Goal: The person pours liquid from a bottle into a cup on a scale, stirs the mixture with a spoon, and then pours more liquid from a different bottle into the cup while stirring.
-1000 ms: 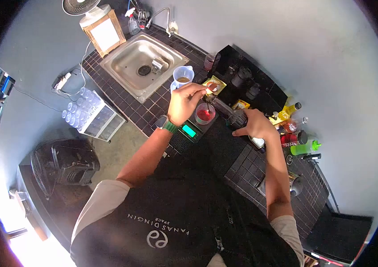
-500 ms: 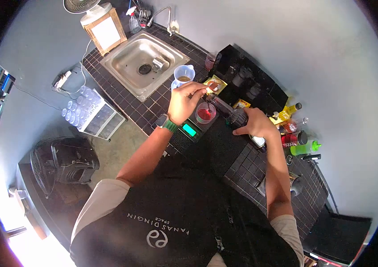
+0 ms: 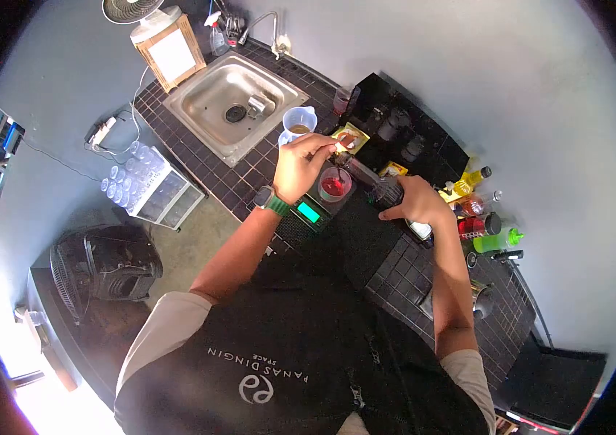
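My right hand (image 3: 423, 201) is wrapped round a dark glass bottle (image 3: 385, 193), tilted with its neck toward a clear cup (image 3: 328, 196). Red liquid shows inside the cup, which stands on a black digital scale (image 3: 317, 220) with a lit green display. My left hand (image 3: 299, 167), wearing a watch with a green strap, is closed in a pinch above the cup and near the bottle's mouth. Whatever lies between its fingertips is too small to name. Just behind the left hand is a clear measuring jug (image 3: 299, 118) with a little brownish liquid.
A steel sink (image 3: 199, 90) with a tap (image 3: 276, 36) lies at upper left. Yellow packets (image 3: 352, 136) lie beside a black stand (image 3: 406, 127). Several bottles, including a green squeeze bottle (image 3: 493, 241), stand along the wall at right. A rack of plastic cups (image 3: 166, 192) is at left.
Both hands and the tilted bottle stay nearly in place. Only the look of the red liquid in the cup differs slightly.
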A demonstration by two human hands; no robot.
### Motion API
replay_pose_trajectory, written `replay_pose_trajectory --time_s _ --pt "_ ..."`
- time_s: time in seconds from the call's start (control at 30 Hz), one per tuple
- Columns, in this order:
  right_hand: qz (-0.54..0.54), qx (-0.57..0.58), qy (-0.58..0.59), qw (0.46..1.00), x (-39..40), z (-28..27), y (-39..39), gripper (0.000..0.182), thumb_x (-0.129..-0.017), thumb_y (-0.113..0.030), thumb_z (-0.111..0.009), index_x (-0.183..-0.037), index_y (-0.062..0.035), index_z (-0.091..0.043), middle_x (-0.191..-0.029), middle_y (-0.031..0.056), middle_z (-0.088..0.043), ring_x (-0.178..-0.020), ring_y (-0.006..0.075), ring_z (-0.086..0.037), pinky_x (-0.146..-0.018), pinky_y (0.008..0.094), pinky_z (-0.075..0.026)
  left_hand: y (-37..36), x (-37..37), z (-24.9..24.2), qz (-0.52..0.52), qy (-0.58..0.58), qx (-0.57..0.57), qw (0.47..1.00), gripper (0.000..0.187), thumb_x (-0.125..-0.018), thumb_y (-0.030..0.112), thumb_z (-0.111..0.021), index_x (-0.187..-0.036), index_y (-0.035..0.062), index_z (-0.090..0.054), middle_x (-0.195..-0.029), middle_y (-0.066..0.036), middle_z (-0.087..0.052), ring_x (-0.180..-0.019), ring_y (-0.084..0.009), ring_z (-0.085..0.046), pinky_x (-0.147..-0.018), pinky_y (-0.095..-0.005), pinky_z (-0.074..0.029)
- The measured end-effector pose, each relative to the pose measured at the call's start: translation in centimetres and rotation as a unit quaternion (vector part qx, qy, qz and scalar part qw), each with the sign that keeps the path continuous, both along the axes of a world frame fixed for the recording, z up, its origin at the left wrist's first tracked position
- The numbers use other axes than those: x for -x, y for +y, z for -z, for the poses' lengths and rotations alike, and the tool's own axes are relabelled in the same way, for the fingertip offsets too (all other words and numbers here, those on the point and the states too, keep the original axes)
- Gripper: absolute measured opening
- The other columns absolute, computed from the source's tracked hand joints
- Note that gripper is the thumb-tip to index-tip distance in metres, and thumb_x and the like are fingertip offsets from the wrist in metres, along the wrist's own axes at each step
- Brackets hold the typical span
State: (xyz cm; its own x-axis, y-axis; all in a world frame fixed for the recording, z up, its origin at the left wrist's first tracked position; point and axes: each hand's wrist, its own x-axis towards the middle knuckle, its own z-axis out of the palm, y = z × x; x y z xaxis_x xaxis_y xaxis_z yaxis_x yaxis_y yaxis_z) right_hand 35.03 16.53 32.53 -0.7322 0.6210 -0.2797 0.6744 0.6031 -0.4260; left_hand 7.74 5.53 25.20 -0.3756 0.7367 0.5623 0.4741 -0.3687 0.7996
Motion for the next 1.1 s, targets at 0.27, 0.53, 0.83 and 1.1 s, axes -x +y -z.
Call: replay_pose_trajectory --time_s 0.27,0.53,0.83,1.1 --pt "0.004 0.008 0.002 1.0 -0.1 0.0 -0.1 0.077 -0.065 -0.042 -0.1 -0.116 0.0088 -0.072 -0.104 0.032 -0.075 -0.102 0.0471 -0.074 -0.093 0.0476 -0.057 0.0 0.0 0.1 -0.001 0.011 -0.004 1.0 0.014 -0.097 0.001 -0.08 -0.11 0.0005 -0.081 -0.093 -0.009 -0.081 -0.08 -0.0118 -0.077 -0.072 -0.0274 -0.059" --pt "0.012 0.016 -0.009 1.0 0.3 -0.7 -0.5 0.077 -0.065 -0.04 -0.099 -0.119 0.0079 -0.072 -0.106 0.0317 -0.076 -0.104 0.0466 -0.074 -0.094 0.0479 -0.056 -0.1 0.1 0.0 0.001 0.011 -0.001 1.0 0.014 -0.097 0.002 -0.08 -0.111 0.0009 -0.081 -0.094 -0.009 -0.081 -0.08 -0.0126 -0.078 -0.072 -0.0275 -0.059" --pt "0.01 0.008 -0.022 1.0 0.4 -0.4 -0.2 0.076 -0.067 -0.039 -0.1 -0.124 0.0036 -0.073 -0.111 0.0277 -0.077 -0.107 0.0422 -0.074 -0.097 0.0457 -0.057 -0.2 0.1 -0.3 -0.002 0.007 0.005 1.0 0.014 -0.097 0.002 -0.08 -0.111 0.0014 -0.082 -0.094 -0.009 -0.081 -0.079 -0.0123 -0.077 -0.072 -0.028 -0.059" --pt "0.022 0.034 -0.041 0.998 0.6 -0.7 -0.1 0.075 -0.066 -0.04 -0.1 -0.122 0.0022 -0.074 -0.109 0.0252 -0.078 -0.104 0.0412 -0.074 -0.094 0.046 -0.056 0.0 0.3 0.1 -0.008 0.016 0.0 1.0 0.014 -0.096 0.003 -0.081 -0.11 0.0022 -0.082 -0.091 -0.009 -0.08 -0.077 -0.0126 -0.077 -0.071 -0.0282 -0.059"
